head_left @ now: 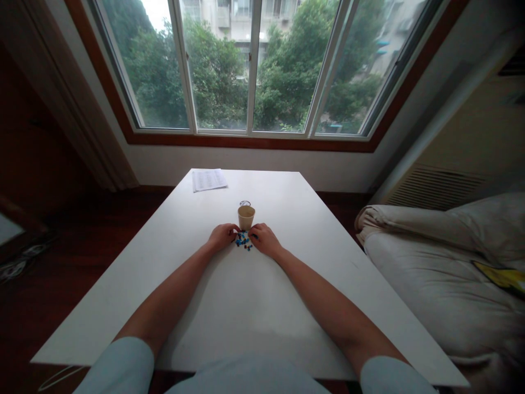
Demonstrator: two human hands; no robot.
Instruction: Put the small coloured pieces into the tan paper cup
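A small heap of tiny blue and dark pieces lies on the white table, just in front of a tan paper cup. My left hand rests on the table at the left of the heap, fingers curled and pinched at its edge. My right hand sits at the heap's right side, fingers curled toward the pieces. What either hand holds is too small to make out. Both forearms stretch across the table.
A printed sheet of paper lies at the table's far left corner. A small dark ring-like object sits behind the cup. A cushioned sofa stands to the right, a large window ahead.
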